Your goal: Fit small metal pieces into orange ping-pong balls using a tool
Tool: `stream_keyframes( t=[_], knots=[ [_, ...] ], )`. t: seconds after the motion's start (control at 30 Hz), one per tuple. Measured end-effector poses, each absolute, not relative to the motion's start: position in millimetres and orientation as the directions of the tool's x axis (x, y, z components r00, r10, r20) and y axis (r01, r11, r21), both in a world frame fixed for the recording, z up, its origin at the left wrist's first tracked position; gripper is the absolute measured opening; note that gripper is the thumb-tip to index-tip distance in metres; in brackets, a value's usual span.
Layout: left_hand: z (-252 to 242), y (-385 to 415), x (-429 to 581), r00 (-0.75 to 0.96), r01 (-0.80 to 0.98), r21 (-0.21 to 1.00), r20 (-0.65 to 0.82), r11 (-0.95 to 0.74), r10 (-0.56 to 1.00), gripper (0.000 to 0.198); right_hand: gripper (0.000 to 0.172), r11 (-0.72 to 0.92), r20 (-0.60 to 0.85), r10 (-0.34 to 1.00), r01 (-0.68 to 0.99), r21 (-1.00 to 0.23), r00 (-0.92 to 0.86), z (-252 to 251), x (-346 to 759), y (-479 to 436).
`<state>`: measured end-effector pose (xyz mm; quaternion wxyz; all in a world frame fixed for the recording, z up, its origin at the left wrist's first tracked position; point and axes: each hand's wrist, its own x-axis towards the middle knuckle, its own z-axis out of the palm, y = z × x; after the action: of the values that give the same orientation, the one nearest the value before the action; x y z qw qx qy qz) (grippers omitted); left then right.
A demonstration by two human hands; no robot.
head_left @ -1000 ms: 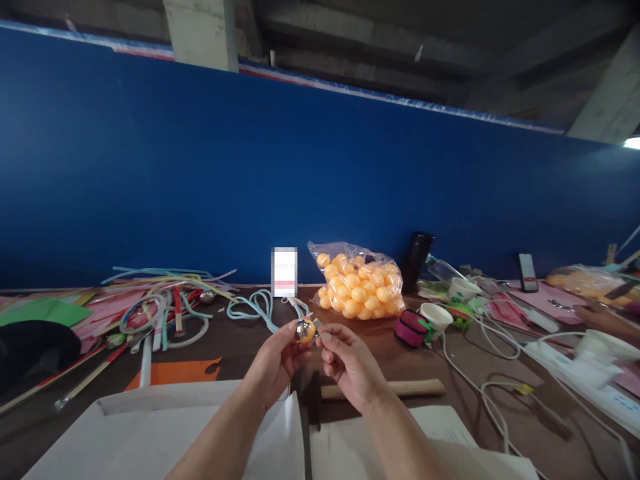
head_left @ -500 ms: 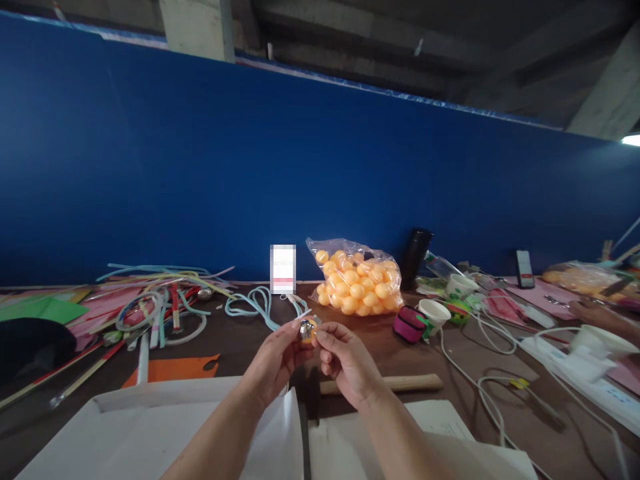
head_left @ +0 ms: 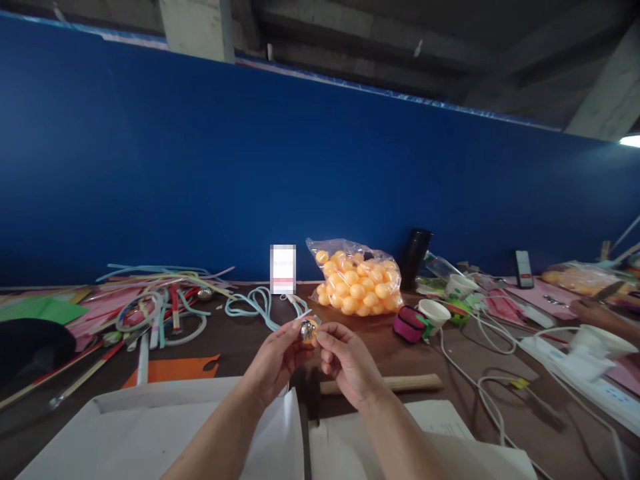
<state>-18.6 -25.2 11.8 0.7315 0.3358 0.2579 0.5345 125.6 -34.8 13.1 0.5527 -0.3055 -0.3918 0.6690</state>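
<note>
My left hand [head_left: 274, 363] pinches a small orange ball [head_left: 309, 331] with a shiny metal piece on its left side, held up above the brown table [head_left: 240, 343]. My right hand [head_left: 345, 363] is closed too, its fingertips pressed on the right side of the same ball. Under my hands lies a hammer with a wooden handle [head_left: 400, 383]. Behind them stands a clear bag of orange balls [head_left: 356, 280].
White paper sheets [head_left: 150, 427] lie at the near edge. Coloured straws and tubes [head_left: 160, 300] pile at the left, with orange paper [head_left: 173, 369]. Paper cups [head_left: 434, 312], a pink pouch [head_left: 409, 324], white cables [head_left: 493, 387] and a power strip [head_left: 575, 373] sit right. Another person's hand [head_left: 597, 315] works at far right.
My hands and the ball have stayed nearly still; the view shifted slightly. The fingertips of my right hand closed in a little on the ball.
</note>
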Motion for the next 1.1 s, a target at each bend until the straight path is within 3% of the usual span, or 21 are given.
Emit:
stream_keyframes(
  t=[1.1],
  knots=[
    [12.1, -24.8, -20.3, 0.322, -0.631, 0.748, 0.014, 0.204, 0.947, 0.026, 0.016, -0.023, 0.083, 0.977, -0.483, -0.875, -0.196, 13.7, 124.2, -35.9]
  ],
)
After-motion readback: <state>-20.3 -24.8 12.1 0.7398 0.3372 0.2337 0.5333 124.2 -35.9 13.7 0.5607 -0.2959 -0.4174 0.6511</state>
